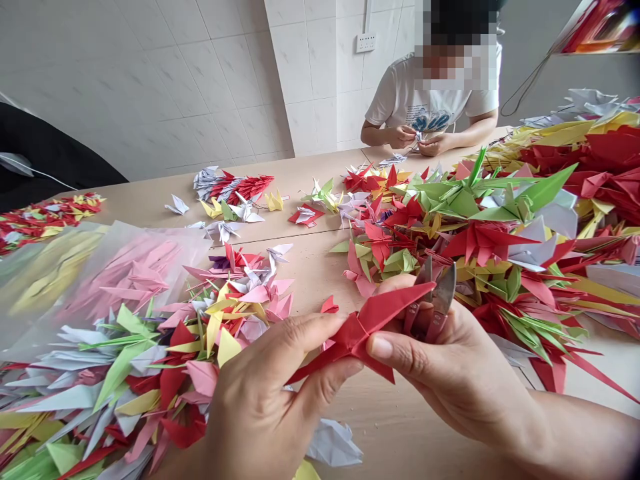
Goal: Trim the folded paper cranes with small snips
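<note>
Both my hands pinch one red folded paper crane (367,327) above the wooden table (320,267). My left hand (265,400) grips its lower left part between thumb and fingers. My right hand (450,367) presses its thumb on the crane's right side and also holds small metal scissors (437,300) with reddish handles, blades pointing up behind the paper. A heap of pink, green, red and white folded cranes (150,360) lies just left of my left hand.
A large pile of red, green and yellow cranes (500,227) fills the right side. Clear bags of paper (85,273) lie at the left. Smaller crane clusters (235,190) sit mid-table. A person in a white shirt (430,100) folds paper at the far edge.
</note>
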`<state>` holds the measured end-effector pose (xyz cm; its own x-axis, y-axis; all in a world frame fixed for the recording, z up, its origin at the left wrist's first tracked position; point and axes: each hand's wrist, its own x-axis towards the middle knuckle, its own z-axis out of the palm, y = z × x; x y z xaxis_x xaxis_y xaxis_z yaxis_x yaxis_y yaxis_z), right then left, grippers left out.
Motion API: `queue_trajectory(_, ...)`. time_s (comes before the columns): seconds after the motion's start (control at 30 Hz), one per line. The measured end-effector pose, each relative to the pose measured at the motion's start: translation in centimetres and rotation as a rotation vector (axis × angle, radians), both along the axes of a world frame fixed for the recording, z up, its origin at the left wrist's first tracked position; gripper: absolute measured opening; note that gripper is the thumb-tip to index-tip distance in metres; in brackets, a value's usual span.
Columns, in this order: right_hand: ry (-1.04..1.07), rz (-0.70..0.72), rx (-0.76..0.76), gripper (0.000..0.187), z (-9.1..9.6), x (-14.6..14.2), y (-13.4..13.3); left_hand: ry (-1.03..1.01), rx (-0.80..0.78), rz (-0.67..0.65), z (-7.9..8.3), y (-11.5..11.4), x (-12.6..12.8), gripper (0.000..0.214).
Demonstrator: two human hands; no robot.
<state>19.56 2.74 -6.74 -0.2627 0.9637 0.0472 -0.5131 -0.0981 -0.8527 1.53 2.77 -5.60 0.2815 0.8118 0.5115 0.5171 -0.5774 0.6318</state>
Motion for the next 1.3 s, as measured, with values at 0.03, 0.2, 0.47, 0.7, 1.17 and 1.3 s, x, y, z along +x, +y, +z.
queue_trajectory(0.03, -0.016, -0.023, 0.002, 0.017, 0.1, 0.0, 0.1, -0.022, -0.028, -0.024, 0.2, 0.0, -0.1, 0.023)
queue_trajectory(0.2, -0.404, -0.288, 0.195, 0.050, 1.3, 1.1, 0.3, -0.051, -0.063, -0.022, 0.7, -0.2, -0.7, 0.022)
queue_trajectory(0.47, -1.219, -0.359, 1.073, 0.029, 1.5, 3.8, 0.6, 0.202, 0.233, 0.006, -0.2, 0.7, -1.2, 0.036)
queue_trajectory(0.7, -1.263, -0.276, 1.163, 0.028, 1.0, 2.8, 0.7, 0.143, 0.118, -0.080, -0.1, 0.8, -1.1, 0.038)
queue_trajectory(1.17, -0.922, -0.087, 0.864, 0.023, 1.8, 2.8, 0.5, -0.289, -0.407, -0.150, 1.0, 0.8, 0.1, 0.023)
queue_trajectory(1.3, -0.897, -0.027, 0.700, 0.015, 2.0, 2.4, 0.5, -0.221, -0.508, -0.266, 0.6, 0.5, -0.8, 0.017)
